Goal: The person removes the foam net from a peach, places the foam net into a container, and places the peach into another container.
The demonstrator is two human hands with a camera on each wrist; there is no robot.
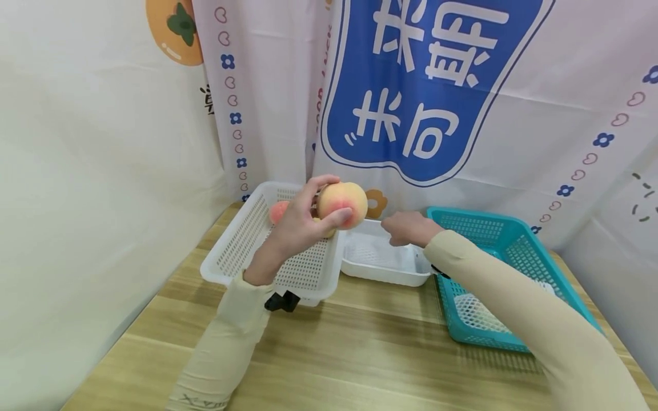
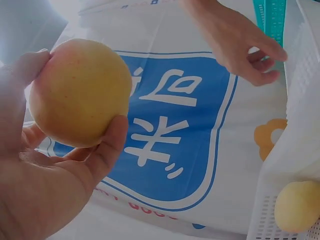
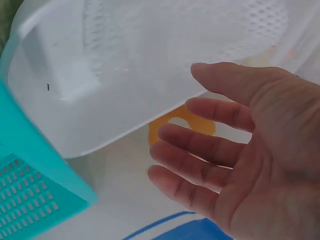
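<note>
My left hand [image 1: 295, 231] grips a yellow peach with a pink blush [image 1: 344, 204], fingers and thumb curled round it. It holds the fruit up over the right side of a white perforated basket [image 1: 216, 268]. Inside that basket lies a pinkish peach [image 1: 278, 211], and a yellow one [image 2: 297, 207] shows in the left wrist view, while the forearm hides part of the basket. Above a shallow white tray [image 1: 382, 275] hovers my right hand [image 1: 409, 227]. In the right wrist view its fingers [image 3: 200, 142] are loosely bent and hold nothing.
At the right stands a teal perforated basket [image 1: 552, 268], partly hidden by my right forearm, with white foam netting [image 1: 478, 314] inside. The tray sits between both baskets on a wooden table [image 1: 360, 348]. A printed cloth [image 1: 272, 114] hangs right behind them.
</note>
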